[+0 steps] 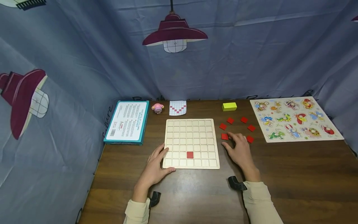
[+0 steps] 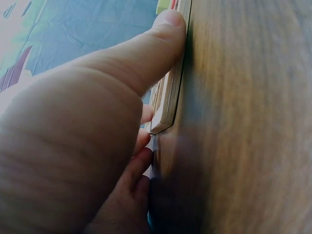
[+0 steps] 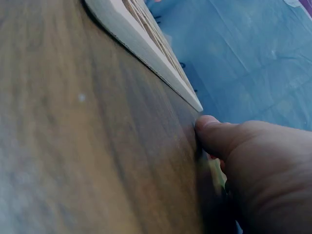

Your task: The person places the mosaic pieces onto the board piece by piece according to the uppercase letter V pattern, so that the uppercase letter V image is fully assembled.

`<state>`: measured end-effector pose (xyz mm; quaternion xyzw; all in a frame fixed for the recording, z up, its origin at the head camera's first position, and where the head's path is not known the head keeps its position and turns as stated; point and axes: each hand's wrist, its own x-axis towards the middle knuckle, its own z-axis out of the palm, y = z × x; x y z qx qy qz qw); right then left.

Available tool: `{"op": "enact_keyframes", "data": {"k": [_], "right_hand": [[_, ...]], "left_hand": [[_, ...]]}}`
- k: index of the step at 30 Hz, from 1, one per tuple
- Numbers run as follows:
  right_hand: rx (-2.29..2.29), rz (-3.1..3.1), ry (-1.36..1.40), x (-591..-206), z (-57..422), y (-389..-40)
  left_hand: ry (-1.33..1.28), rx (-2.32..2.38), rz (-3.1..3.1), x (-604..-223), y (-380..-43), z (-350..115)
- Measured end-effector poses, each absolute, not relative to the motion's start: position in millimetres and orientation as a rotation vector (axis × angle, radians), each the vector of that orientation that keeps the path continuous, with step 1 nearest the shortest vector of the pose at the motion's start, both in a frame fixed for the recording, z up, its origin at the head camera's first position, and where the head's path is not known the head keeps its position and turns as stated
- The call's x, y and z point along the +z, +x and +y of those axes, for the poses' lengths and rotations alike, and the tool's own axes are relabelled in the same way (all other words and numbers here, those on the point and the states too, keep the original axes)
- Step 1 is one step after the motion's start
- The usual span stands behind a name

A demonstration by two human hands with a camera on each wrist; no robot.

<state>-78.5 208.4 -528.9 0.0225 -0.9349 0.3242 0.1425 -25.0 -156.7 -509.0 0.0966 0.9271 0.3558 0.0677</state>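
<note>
A pale wooden grid board (image 1: 191, 144) lies flat on the table with one red square tile (image 1: 190, 155) in a lower-row cell. At the board's lower left corner rests my left hand (image 1: 154, 169), thumb along the near edge and fingers by the left edge; the left wrist view shows the thumb (image 2: 168, 36) against the board's side. To the right of the board, my right hand (image 1: 240, 151) reaches among several loose red tiles, its index fingertip beside or touching one tile (image 1: 224, 136). Its thumb (image 3: 209, 127) stands apart from the index finger, near the table top.
Behind the board lie a small card with a red zigzag pattern (image 1: 177, 108), a pink figurine (image 1: 158, 108) and a yellow block (image 1: 229, 106). A teal-edged box (image 1: 127, 122) sits at the left, an insect puzzle board (image 1: 296, 119) at the right. Blue curtain (image 1: 237, 62) hangs behind the table.
</note>
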Motion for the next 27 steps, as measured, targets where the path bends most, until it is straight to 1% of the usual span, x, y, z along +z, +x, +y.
{"op": "enact_keyframes", "data": {"k": [7,14,21,27], "right_hand": [[0.963,-2.813,0.026,-527.6,212.5,-83.8],[0.932,-2.807,-0.011,-527.8,214.2,-84.8],[0.892,-2.763,0.075,-529.4,210.8,-83.7],[0.959,-2.710,0.188,-525.0,195.8,-79.8]], "left_hand": [[0.256,1.072,2.774,-509.6,-23.8,-157.7],[0.276,1.060,2.761,-509.3,-25.7,-157.0],[0.281,1.086,2.766,-511.2,-28.1,-156.5],[0.270,1.084,2.760,-511.5,-27.7,-156.9]]}}
